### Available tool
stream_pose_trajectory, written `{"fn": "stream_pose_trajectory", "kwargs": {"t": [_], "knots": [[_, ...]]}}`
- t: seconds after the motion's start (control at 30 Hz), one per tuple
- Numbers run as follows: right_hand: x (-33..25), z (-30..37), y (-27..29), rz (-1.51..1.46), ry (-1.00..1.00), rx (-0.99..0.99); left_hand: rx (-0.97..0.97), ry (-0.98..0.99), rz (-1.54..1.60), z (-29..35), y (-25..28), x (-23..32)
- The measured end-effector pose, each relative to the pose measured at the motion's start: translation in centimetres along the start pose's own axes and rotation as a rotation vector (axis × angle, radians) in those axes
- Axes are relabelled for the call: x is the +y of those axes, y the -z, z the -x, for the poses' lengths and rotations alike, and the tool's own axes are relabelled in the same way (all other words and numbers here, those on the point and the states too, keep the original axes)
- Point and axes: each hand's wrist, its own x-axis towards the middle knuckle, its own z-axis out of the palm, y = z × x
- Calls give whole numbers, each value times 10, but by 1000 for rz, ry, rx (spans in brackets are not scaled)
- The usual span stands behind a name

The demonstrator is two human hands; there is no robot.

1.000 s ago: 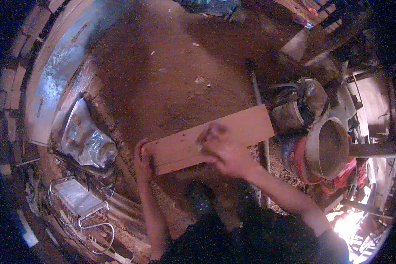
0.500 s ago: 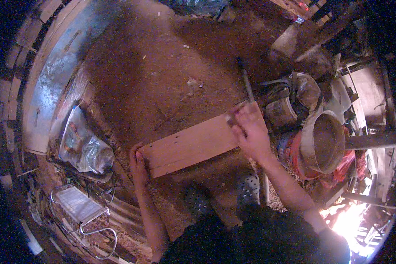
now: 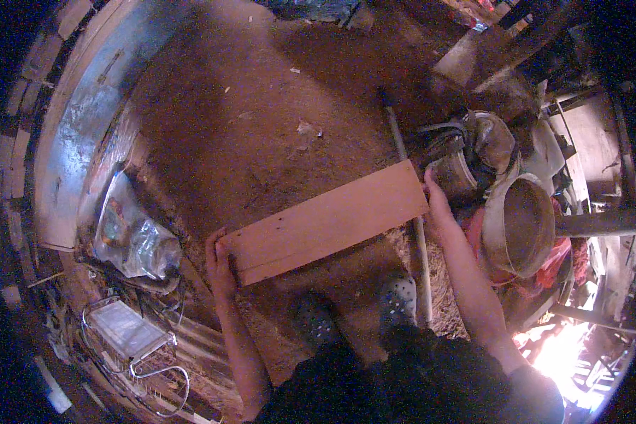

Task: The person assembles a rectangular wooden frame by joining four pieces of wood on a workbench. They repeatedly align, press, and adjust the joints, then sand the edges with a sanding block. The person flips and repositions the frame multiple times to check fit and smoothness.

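A long, flat-topped wooden board (image 3: 325, 222) lies across in front of me above my shoes, its right end farther from me than its left. Small dark marks dot its upper face near the left end. My left hand (image 3: 221, 267) is closed round that left end, fingers at the far corner. At the opposite end my right hand (image 3: 437, 201) grips the short edge, with most of its fingers hidden. The board's underside is out of sight.
On the right stand a round sieve-like pan (image 3: 519, 226), a bucket (image 3: 454, 175) and a red bag (image 3: 555, 258). A long pole (image 3: 422, 272) runs along the ground beneath the board's right end. To the left are a plastic-covered chair (image 3: 138, 240) and a metal-framed seat (image 3: 131, 328).
My right hand has moved off the board's top face, outward to its right end, and now holds that edge. My left hand and the board have barely shifted.
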Motion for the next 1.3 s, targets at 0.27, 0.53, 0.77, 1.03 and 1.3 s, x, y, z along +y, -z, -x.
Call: {"fn": "stream_pose_trajectory", "kwargs": {"t": [0.27, 0.53, 0.77, 1.03, 1.3], "knots": [[-28, 27, 8, 107, 214, -148, 3, 9, -14, -2, 2, -11], [-7, 10, 15, -117, 35, -342, 34, 11, -65, 1, 2, -6], [-11, 22, 10, -106, 120, -238, 3, 5, 109, -2, 1, -10], [-21, 29, 10, 183, 254, -129, 27, -48, -48, -2, 3, -14], [-9, 70, -27, 1135, 884, 27, 36, -35, -210, 0, 3, -3]]}}
